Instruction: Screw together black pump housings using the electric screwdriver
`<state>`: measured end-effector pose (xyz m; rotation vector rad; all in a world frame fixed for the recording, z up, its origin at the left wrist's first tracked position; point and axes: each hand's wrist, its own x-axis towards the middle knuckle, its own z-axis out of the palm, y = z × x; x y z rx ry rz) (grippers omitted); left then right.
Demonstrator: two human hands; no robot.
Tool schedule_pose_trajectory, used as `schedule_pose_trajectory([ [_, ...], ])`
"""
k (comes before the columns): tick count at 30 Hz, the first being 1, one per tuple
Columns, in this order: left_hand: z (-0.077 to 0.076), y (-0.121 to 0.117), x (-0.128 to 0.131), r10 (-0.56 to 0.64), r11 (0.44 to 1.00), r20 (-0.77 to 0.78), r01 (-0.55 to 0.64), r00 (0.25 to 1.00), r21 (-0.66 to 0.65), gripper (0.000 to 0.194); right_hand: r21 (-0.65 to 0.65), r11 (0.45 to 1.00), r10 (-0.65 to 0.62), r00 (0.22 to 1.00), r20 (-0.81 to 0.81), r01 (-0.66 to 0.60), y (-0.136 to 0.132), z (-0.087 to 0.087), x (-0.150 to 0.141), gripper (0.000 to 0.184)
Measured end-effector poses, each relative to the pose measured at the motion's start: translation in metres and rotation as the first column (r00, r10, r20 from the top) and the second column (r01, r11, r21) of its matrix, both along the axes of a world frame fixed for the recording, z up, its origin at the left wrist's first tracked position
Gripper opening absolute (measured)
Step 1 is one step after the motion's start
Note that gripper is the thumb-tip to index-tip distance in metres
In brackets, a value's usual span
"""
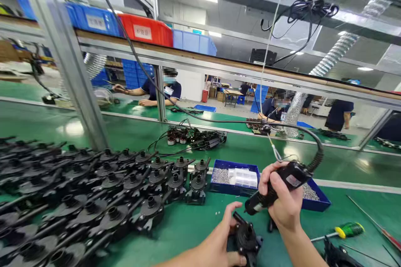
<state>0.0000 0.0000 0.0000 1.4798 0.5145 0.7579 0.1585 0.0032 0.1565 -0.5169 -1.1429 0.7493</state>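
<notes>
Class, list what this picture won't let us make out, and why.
All in the head view:
Wording on the label of the corded tool: too small.
Lower end of the black unit in the left hand: cut off by the bottom edge.
Part of the rightmost blue tray: hidden behind the right hand.

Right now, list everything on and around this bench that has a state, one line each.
Left hand: closed around a black unit.
Black unit: held, round stub upward.
Right hand: closed around a power driver.
Power driver: tilted, tip downward; running or not, cannot tell.
Yellow-green screwdriver: lying flat.
Blue tray: open, holding small metal pieces.
Red bin: shelved, label outward.
</notes>
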Motion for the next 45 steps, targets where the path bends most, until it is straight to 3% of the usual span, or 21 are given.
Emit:
schedule_pose_trajectory([
  [5,0.009,0.003,0.007,0.112,0.947,0.097,-0.076,0.989,-0.313,0.063,-0.069,0.984,-0.170,0.981,-0.088,0.165,0.000,0.015,0.002,0.025],
  [7,0.008,0.006,0.008,0.142,0.923,0.125,-0.086,0.982,-0.375,0.056,-0.075,0.980,-0.190,0.977,-0.098,0.183,0.001,0.016,0.002,0.025],
  [19,0.006,0.009,0.007,0.169,0.899,0.124,-0.102,0.978,-0.425,0.064,-0.099,0.987,-0.132,0.988,-0.082,0.124,0.006,0.010,0.000,0.021],
  [28,0.004,0.006,0.004,0.118,0.922,0.195,-0.035,0.974,-0.385,0.069,-0.205,0.972,0.069,0.969,-0.239,-0.119,0.009,0.017,0.009,0.023],
  [30,0.004,0.007,0.001,0.071,0.899,0.280,0.060,0.957,-0.434,0.072,-0.229,0.964,0.071,0.960,-0.269,-0.135,0.009,0.018,0.011,0.022],
  [34,0.012,0.010,-0.008,0.018,0.766,0.415,0.253,0.910,-0.590,0.076,-0.227,0.964,0.067,0.950,-0.306,-0.141,0.007,0.021,0.014,0.020],
  [36,0.017,0.012,-0.012,-0.002,0.735,0.466,0.317,0.885,-0.599,0.078,-0.218,0.964,0.078,0.949,-0.306,-0.150,0.005,0.021,0.014,0.021],
  [38,0.018,0.014,-0.015,-0.035,0.748,0.499,0.354,0.866,-0.561,0.078,-0.200,0.969,0.086,0.954,-0.288,-0.147,0.002,0.022,0.013,0.020],
  [40,0.016,0.017,-0.016,-0.088,0.812,0.487,0.346,0.869,-0.470,0.075,-0.177,0.974,0.094,0.962,-0.256,-0.142,0.000,0.021,0.013,0.019],
  [43,0.010,0.022,-0.020,-0.172,0.949,0.311,0.241,0.935,-0.200,0.058,-0.144,0.976,0.135,0.975,-0.175,-0.161,-0.003,0.018,0.011,0.016],
  [45,0.008,0.026,-0.022,-0.172,0.984,0.151,0.178,0.973,-0.024,0.045,-0.123,0.971,0.194,0.975,-0.105,-0.206,-0.005,0.015,0.010,0.014],
])
